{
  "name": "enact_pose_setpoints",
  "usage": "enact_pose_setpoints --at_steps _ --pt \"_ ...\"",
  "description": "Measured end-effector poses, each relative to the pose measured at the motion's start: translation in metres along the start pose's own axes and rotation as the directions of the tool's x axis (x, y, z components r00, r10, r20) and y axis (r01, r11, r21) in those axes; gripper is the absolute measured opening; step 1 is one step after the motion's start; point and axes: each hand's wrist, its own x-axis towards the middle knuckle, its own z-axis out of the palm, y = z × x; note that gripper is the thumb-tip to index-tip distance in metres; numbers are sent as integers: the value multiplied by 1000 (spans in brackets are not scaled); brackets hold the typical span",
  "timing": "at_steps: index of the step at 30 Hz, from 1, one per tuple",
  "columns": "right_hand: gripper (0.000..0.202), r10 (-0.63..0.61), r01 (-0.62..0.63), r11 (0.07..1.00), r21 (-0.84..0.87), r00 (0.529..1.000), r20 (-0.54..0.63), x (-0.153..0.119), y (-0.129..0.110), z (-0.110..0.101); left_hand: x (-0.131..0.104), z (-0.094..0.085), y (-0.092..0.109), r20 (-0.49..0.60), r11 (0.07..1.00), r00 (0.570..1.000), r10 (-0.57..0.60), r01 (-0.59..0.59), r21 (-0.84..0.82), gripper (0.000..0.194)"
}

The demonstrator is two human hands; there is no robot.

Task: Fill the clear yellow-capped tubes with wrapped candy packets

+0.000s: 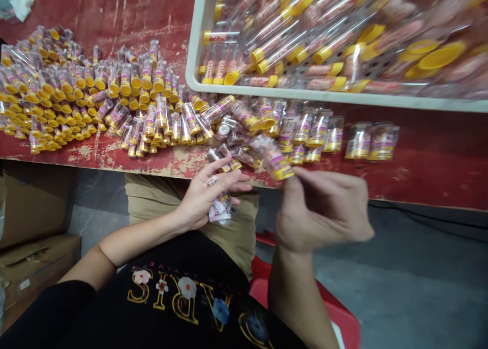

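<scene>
My right hand (320,207), closed and blurred by motion, pinches a small wrapped tube (276,161) by its yellow-capped end, just over the table's front edge. To its left, my left hand (208,194) has its fingers loosely bent around a printed clear plastic packet (220,207). The fingers hide part of that packet, so I cannot tell whether a tube is inside. Several wrapped tubes (244,156) lie on the table just beyond both hands. Further right, a short row of wrapped tubes (318,128) stands upright.
A white plastic tray (335,99) with several clear, yellow-capped tubes sits on the red table (438,161). Many wrapped tubes (68,90) crowd the table's left side. Cardboard boxes (41,267) stand on the floor at left. A red stool (339,308) is beneath me.
</scene>
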Motion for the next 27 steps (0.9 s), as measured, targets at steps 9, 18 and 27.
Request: enact_pose_setpoints --at_steps 9,18,27 --pt "14 -13 4 999 -52 985 -174 53 62 27 -10 -4 7 -63 988 998 -27 17 -156 54" --pt "32 75 -65 985 -159 996 57 63 77 9 -2 -9 21 -134 997 991 -12 1 -77 19" --pt "47 247 -99 958 -268 761 600 219 125 89 8 -5 25 -93 987 983 160 -160 9 22"
